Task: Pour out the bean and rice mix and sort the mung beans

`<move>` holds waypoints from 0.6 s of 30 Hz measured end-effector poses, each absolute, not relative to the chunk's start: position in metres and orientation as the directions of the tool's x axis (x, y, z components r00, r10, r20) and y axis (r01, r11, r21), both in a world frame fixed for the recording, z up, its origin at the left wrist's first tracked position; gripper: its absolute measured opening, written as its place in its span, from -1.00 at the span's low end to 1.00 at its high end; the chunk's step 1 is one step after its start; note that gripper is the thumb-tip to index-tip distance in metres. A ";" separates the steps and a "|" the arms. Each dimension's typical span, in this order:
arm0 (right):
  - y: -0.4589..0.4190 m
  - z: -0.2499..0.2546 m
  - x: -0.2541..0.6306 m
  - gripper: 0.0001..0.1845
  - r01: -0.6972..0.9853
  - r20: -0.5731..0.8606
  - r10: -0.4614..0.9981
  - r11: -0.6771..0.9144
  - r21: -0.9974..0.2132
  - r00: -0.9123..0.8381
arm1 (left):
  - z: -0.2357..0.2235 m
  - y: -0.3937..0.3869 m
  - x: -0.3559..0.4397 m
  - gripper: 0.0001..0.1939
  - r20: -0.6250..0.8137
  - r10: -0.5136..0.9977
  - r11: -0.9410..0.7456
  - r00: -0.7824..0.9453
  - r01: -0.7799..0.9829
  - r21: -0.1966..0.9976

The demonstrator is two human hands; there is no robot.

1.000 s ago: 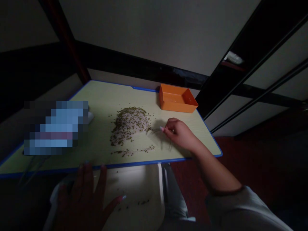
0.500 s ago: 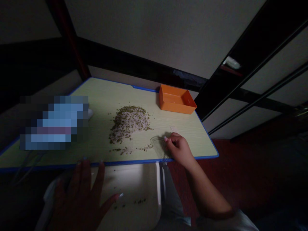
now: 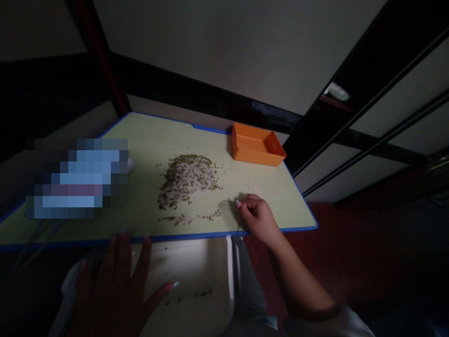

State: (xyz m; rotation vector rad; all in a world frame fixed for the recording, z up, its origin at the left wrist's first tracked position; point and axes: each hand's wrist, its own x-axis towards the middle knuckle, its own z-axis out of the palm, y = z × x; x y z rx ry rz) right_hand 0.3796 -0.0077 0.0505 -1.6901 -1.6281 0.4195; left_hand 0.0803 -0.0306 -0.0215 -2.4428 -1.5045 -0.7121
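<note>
A pile of small green beans mixed with white grains point(image 3: 187, 179) lies in the middle of a pale green table point(image 3: 147, 140) with a blue edge. My right hand point(image 3: 258, 217) is closed on a clear plastic cup point(image 3: 228, 214) lying on its side near the table's front edge, right of a thin trail of beans point(image 3: 191, 218). My left hand point(image 3: 115, 288) is spread open below the front edge, resting on a white tray point(image 3: 196, 271) that holds a few loose beans.
An orange rectangular box point(image 3: 257, 145) stands at the table's far right corner. A blurred-out blue object point(image 3: 77, 178) sits at the left of the table. Dark frame bars run behind the table and along the right side.
My right hand has drawn the clear cup back toward the table's front edge. The view has shifted slightly; my left hand has stayed on the tray.
</note>
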 end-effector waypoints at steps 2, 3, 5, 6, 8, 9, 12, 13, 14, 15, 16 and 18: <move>-0.008 0.051 0.378 -0.54 0.727 0.264 0.955 0.086 -0.681 0.134 | -0.021 -0.031 0.080 -0.20 0.489 0.790 -0.468 0.371 0.880 0.088; -0.008 0.051 0.377 -0.54 0.737 0.270 0.954 0.086 -0.670 0.134 | -0.020 -0.032 0.081 -0.20 0.495 0.786 -0.469 0.370 0.879 0.088; -0.010 0.051 0.374 -0.55 0.766 0.282 0.949 0.075 -0.638 0.142 | -0.019 -0.032 0.081 -0.20 0.483 0.798 -0.459 0.360 0.883 0.100; -0.010 0.052 0.373 -0.56 0.782 0.287 0.946 0.065 -0.620 0.149 | -0.019 -0.032 0.081 -0.20 0.479 0.802 -0.455 0.356 0.884 0.105; -0.012 0.052 0.371 -0.56 0.806 0.294 0.942 0.044 -0.591 0.165 | -0.020 -0.032 0.080 -0.19 0.477 0.801 -0.459 0.360 0.883 0.104; -0.012 0.052 0.370 -0.56 0.812 0.295 0.940 0.034 -0.582 0.171 | -0.020 -0.032 0.079 -0.19 0.475 0.802 -0.459 0.363 0.882 0.102; -0.013 0.053 0.371 -0.56 0.814 0.287 0.938 0.008 -0.581 0.196 | -0.020 -0.031 0.078 -0.19 0.471 0.805 -0.459 0.362 0.882 0.107; -0.013 0.053 0.372 -0.56 0.812 0.284 0.937 -0.002 -0.583 0.206 | -0.019 -0.032 0.078 -0.20 0.472 0.804 -0.461 0.362 0.881 0.109; -0.013 0.053 0.373 -0.56 0.812 0.281 0.935 -0.012 -0.584 0.215 | -0.019 -0.032 0.079 -0.21 0.480 0.799 -0.465 0.363 0.879 0.109; -0.013 0.053 0.375 -0.56 0.813 0.278 0.934 -0.021 -0.582 0.223 | -0.018 -0.032 0.079 -0.21 0.488 0.793 -0.470 0.365 0.876 0.108; -0.013 0.053 0.377 -0.56 0.816 0.278 0.933 -0.028 -0.577 0.229 | -0.018 -0.032 0.080 -0.21 0.493 0.790 -0.472 0.365 0.875 0.110; -0.014 0.053 0.381 -0.57 0.828 0.284 0.929 -0.039 -0.559 0.236 | -0.018 -0.032 0.080 -0.22 0.498 0.789 -0.472 0.360 0.874 0.115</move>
